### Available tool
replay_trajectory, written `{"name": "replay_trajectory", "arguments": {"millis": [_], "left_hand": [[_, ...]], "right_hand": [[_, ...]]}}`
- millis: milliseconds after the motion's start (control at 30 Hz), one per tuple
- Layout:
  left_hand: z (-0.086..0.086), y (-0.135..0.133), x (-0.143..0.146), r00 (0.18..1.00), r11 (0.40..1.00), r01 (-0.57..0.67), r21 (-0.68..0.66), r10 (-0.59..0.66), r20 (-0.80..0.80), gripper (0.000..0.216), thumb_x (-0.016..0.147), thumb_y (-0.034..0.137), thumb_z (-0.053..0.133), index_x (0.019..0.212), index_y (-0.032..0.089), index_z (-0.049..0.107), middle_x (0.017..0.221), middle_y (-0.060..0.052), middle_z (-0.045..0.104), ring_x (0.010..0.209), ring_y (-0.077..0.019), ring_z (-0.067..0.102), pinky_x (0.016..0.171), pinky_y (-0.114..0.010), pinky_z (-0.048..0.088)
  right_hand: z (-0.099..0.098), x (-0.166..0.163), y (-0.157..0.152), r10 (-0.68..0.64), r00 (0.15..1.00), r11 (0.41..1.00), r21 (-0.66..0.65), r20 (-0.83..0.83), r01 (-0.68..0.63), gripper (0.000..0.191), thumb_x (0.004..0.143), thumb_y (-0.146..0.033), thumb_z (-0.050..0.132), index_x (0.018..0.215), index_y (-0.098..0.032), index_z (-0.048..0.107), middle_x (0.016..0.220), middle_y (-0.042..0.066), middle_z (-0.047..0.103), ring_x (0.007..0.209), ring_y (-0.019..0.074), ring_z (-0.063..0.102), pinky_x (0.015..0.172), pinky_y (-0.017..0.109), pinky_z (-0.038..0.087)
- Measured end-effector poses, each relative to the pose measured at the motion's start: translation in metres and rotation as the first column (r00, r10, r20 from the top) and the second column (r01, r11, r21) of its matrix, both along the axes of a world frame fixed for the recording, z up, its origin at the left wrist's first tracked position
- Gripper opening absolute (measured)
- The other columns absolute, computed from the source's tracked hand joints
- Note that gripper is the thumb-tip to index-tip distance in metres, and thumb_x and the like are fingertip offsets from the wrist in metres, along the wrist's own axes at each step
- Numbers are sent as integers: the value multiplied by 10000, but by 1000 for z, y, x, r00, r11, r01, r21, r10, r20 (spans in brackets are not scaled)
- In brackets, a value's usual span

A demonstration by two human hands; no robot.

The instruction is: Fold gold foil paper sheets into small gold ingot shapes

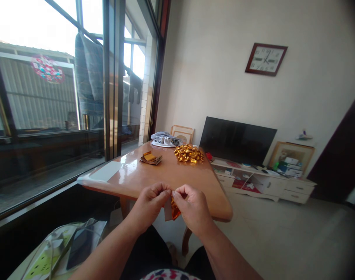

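Observation:
Both hands meet at the near edge of the table (166, 177), thumbs and fingertips pinched close together. Between them hangs a piece of gold foil paper (175, 210) with a pale strip or backing on its left side. My left hand (154, 202) pinches its upper left edge. The upper right part is pinched by my right hand (192, 204). Farther up the table lies a heap of folded gold foil pieces (189, 153). To its left is a stack of flat gold and brown paper sheets (151, 157). The fingers hide the top of the held piece.
Folded cloth (165, 139) lies at the table's far end. A white sheet (106, 171) covers the left corner. Beside my left arm are a yellow-green bag (51, 252) and a dark flat item (82, 247). A television (237, 140) stands on a low cabinet (270, 184) beyond.

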State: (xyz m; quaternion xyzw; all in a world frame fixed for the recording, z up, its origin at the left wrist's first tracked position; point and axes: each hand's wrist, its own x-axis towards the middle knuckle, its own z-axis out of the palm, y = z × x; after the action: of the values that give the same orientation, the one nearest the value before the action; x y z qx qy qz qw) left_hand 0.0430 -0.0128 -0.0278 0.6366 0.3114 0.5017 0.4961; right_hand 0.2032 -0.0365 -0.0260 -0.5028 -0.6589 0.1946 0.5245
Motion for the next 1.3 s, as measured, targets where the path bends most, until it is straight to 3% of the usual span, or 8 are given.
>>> {"name": "replay_trajectory", "arguments": {"millis": [367,567,733,1000,1167,1300], "left_hand": [[0,2,0,994,995,-75,66,80,-76,286,855,421,656,777,145,655,706,-28,658,655,-153,583,617,-242,445],[6,-1,0,994,995,-92,46,94,-49,279,807,418,692,712,159,647,654,-11,618,610,-141,537,578,-231,419],[5,0,1,996,997,-74,31,76,-41,268,836,396,669,725,155,630,667,-9,600,620,-133,523,587,-229,414],[4,2,-1,997,997,-67,35,69,-47,289,840,429,661,743,161,617,673,9,571,622,-126,505,590,-223,405],[7,1,-3,997,998,-59,38,61,-50,303,850,440,650,748,157,615,664,15,552,604,-116,484,567,-216,401],[10,0,-5,999,999,-39,-19,38,-25,295,836,441,661,757,161,612,630,25,554,559,-111,489,548,-222,399]], "right_hand": [[-1,6,2,145,989,984,-101,-18,-146,239,884,-390,615,769,-190,679,693,11,653,660,162,566,587,256,415],[4,7,-1,168,984,985,-44,52,-166,227,896,-361,614,755,-199,686,723,22,667,690,172,575,623,265,414],[2,6,0,100,989,994,19,112,-103,252,898,-364,625,699,-209,632,724,33,655,699,180,568,622,270,405],[0,9,0,238,971,966,-95,-25,-239,349,935,-486,552,812,-187,684,723,6,619,681,156,524,619,255,392],[4,11,-3,317,943,928,-170,-101,-330,419,934,-524,525,700,-182,587,626,-29,470,603,122,390,553,242,311],[4,12,-3,377,914,897,-185,-149,-400,439,941,-534,507,679,-184,543,638,-34,440,612,118,367,561,239,309]]}}
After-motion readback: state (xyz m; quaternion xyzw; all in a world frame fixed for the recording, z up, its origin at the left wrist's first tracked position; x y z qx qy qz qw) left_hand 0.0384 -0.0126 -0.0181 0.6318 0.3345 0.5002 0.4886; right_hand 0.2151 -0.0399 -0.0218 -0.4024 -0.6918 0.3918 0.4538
